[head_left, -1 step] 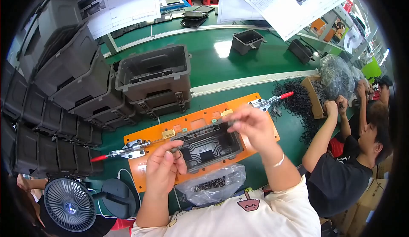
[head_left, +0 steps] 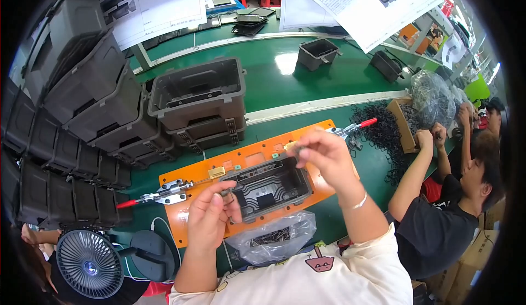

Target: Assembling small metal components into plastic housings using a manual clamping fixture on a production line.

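A dark grey plastic box (head_left: 268, 187) sits open side up in an orange fixture plate (head_left: 181, 217) in front of me, its ribbed inside showing. Over the box's left end, my left hand (head_left: 212, 212) pinches a small dark part (head_left: 226, 191) between thumb and fingertips. My right hand (head_left: 327, 156) is raised above the box's right end, its thumb and forefinger closed on another small dark piece (head_left: 299, 150). Both pieces are mostly covered by fingers, so their kind cannot be made out. Between my forearms and the fixture lies a clear plastic bag (head_left: 296, 234) of small metal pins.
Red-handled toggle clamps (head_left: 164, 192) flank the fixture. Dark boxes (head_left: 197, 107) are stacked at left, beside a fan (head_left: 90, 264). Black wire-like parts (head_left: 378, 135) lie heaped near a carton (head_left: 402, 124) at right, where a co-worker (head_left: 444, 212) sits. Paper sheets (head_left: 378, 9) hang ahead.
My right hand has shifted slightly to the right, and its fingers have turned a little around the small piece. My left hand has hardly moved.
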Demonstrator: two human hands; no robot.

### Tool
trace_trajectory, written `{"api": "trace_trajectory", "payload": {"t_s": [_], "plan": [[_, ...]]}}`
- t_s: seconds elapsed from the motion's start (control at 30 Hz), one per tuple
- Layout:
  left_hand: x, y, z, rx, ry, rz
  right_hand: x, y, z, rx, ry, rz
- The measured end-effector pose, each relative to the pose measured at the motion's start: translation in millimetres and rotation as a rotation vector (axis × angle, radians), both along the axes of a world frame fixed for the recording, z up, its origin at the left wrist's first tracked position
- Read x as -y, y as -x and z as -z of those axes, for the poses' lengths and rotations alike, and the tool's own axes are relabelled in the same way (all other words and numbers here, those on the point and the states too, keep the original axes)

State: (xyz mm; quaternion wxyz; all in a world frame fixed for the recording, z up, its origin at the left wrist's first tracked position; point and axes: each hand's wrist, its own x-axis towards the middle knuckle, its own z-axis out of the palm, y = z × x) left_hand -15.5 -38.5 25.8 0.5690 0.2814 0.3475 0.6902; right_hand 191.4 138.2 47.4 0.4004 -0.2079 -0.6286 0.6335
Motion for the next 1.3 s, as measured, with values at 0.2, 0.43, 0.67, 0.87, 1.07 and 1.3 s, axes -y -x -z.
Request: {"api": "trace_trajectory", "payload": {"t_s": [0.2,0.43,0.67,0.87,1.07,1.3], "plan": [[-6.4,-6.7,2.3,-0.174,0.01,-0.015,-35.2,21.3,-6.1,0.494,-0.525,0.067],[-4.2,-20.5,17.2,-0.529,0.013,-0.153,-46.8,36.5,-5.8,0.708,-0.628,-0.112],[-5.3,-19.3,23.8,-0.652,0.019,-0.166,-56.6,40.2,-6.6,0.805,-0.346,-0.204],[-4.1,-16.9,21.2,-0.509,-0.07,-0.16,-40.2,32.9,3.6,0.756,-0.638,-0.036],[-17.3,26.4,-6.5,-1.091,0.056,-0.159,21.7,9.1,17.7,0.604,-0.956,0.104],[-60.4,43.6,-23.9,-1.512,0.145,-0.187,36.0,4.1,29.8,0.596,-0.925,0.121]]}}
